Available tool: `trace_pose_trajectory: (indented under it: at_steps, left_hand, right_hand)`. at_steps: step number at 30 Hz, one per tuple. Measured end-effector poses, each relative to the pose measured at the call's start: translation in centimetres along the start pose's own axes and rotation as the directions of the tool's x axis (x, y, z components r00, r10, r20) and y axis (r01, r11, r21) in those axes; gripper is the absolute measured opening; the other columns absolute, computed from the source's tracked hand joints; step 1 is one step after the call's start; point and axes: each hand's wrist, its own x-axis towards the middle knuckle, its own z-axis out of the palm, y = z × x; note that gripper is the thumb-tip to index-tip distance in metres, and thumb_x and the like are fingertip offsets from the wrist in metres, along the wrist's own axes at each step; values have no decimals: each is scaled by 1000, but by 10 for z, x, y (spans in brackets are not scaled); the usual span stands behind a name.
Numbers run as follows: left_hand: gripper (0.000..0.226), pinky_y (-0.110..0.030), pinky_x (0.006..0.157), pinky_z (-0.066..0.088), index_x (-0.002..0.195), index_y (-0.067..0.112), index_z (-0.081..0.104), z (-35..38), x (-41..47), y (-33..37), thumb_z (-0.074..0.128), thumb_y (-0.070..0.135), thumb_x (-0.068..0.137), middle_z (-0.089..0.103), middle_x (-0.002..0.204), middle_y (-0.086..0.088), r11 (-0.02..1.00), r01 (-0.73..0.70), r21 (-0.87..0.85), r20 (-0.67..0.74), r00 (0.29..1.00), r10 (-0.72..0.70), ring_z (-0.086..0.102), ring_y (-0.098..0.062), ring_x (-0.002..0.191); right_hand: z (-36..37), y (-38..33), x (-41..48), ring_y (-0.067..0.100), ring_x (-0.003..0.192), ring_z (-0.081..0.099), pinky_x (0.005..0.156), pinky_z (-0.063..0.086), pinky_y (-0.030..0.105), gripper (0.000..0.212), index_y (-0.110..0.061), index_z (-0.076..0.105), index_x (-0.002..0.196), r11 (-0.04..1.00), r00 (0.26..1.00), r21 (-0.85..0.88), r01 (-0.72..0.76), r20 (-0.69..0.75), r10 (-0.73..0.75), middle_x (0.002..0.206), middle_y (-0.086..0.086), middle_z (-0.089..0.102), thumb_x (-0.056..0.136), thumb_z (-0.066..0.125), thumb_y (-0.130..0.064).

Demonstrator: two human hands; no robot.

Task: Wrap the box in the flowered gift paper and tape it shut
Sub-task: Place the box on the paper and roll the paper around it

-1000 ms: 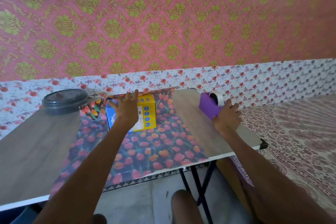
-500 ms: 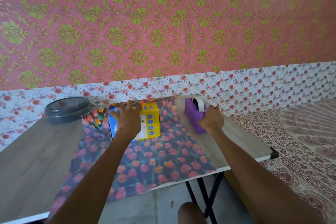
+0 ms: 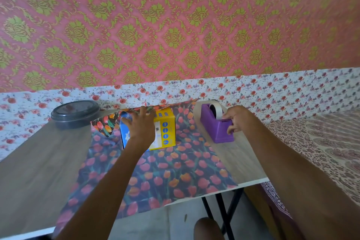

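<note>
- While the left hand (image 3: 141, 124) lies on the box (image 3: 165, 132) with its fingers spread and nearly straight, the fingertips press the raised far edge of the gift paper (image 3: 165, 177) onto the box top.
- The box rests on the far part of the paper, close to the wall. Its long side seems to run across the table (image 3: 39, 161), slightly turned, with the blue end to the left and the yellow end to the right.
- The paper, dark with red and orange tulips, runs lengthwise from the wall side toward the person and hangs over the near table edge.
- The right hand (image 3: 236, 120) grips the near end of the purple tape dispenser (image 3: 216, 130), fingers curled round it.
- The dispenser stands on bare table just right of the paper, with the tape roll (image 3: 218, 111) at its far end and its near end pointing toward the person.
- A dark round container (image 3: 75, 114) sits at the far left, beside the paper's far corner.
</note>
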Motion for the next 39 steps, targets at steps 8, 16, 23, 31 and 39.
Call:
trace_pose_trajectory:
  at_steps: [8, 16, 23, 31, 39]
  left_hand:
    - [67, -70, 108, 20, 146, 27, 33, 1, -2, 0, 56, 3, 88, 26, 146, -11, 1000, 0, 2, 2, 1000, 0, 30, -43, 134]
    - [65, -70, 108, 19, 147, 26, 33, 2, -3, 0, 53, 4, 90, 27, 147, -12, 1000, -2, 7, 5, 1000, 2, 32, -43, 133]
    - [65, -69, 108, 18, 147, 26, 33, 1, -2, 0, 53, 4, 90, 27, 146, -12, 1000, -2, -8, 1, 1000, 2, 32, -42, 133]
    - [64, -71, 108, 19, 145, 27, 36, 4, -2, 0, 53, 3, 88, 29, 145, -11, 1000, 5, -12, -13, 1000, -5, 31, -44, 133]
    - [62, -71, 109, 17, 145, 27, 37, 4, -2, -2, 52, 2, 90, 28, 147, -11, 1000, 6, -25, -16, 1000, -7, 30, -43, 135]
  right_hand:
    - [6, 8, -13, 34, 118, 50, 92, 51, 49, 33, -1, 54, 126, 968, 992, 219, 124, -39, -118, 130, 17, 49, 93, 56, 1]
    - [5, 25, -37, 16, 78, 48, 83, 50, 35, 6, -8, 58, 92, 874, 983, 452, 175, -30, -181, 99, 13, 54, 93, 57, -2]
    - [11, 34, -25, 29, 104, 63, 87, 56, 45, 53, 3, 61, 111, 934, 965, 241, 263, -51, -258, 113, 13, 66, 65, 86, 2]
    - [0, 36, -24, 26, 107, 59, 99, 49, 46, 47, -4, 62, 122, 866, 956, 431, 253, 24, -291, 117, 14, 65, 81, 79, -19]
    - [34, 35, -27, 30, 88, 71, 74, 61, 42, 63, 2, 64, 108, 971, 909, -37, 235, -346, -233, 105, 15, 69, 59, 95, -21]
